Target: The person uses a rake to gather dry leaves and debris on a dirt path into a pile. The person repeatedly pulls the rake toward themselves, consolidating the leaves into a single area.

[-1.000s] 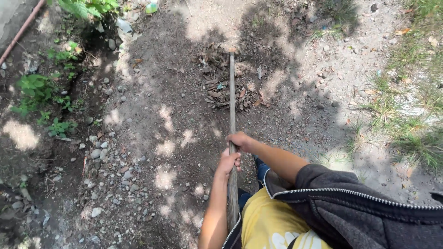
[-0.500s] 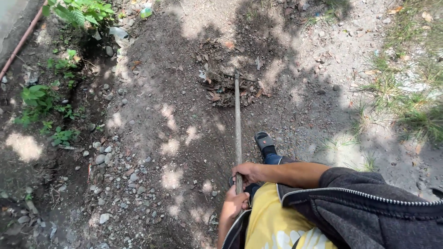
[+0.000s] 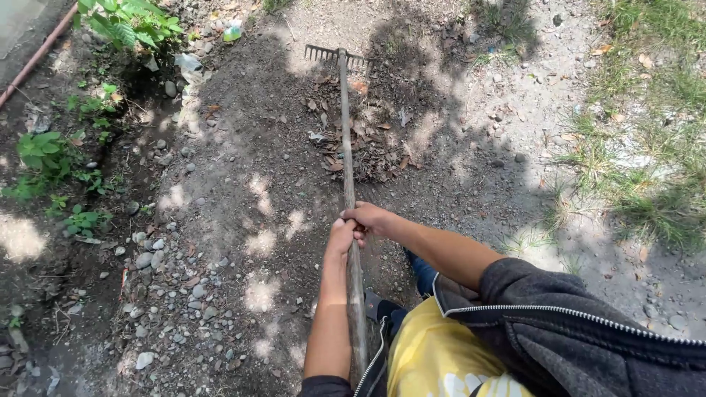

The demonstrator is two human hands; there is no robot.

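Observation:
I hold a long-handled rake (image 3: 346,147) with both hands on its grey shaft. My left hand (image 3: 340,239) grips the shaft just below my right hand (image 3: 368,217), which wraps it from the right. The metal tined head (image 3: 334,55) rests on the dirt far ahead, beyond a small heap of dry brown leaves (image 3: 364,143). The shaft passes over that heap and runs down along my left forearm toward my body. My yellow shirt (image 3: 434,360) and dark zipped jacket (image 3: 573,338) fill the lower right.
Loose grey stones (image 3: 158,257) lie on the dirt to the left. Green weeds (image 3: 51,158) and a reddish pipe (image 3: 37,55) line the left edge. Patchy grass (image 3: 647,169) grows on the right. A scrap of litter (image 3: 232,33) lies at the top left. My shoe (image 3: 375,305) shows below the shaft.
The rake has been pushed forward, so its head now rests beyond the leaf heap. Both arms have stretched out ahead and the hands sit further up the view.

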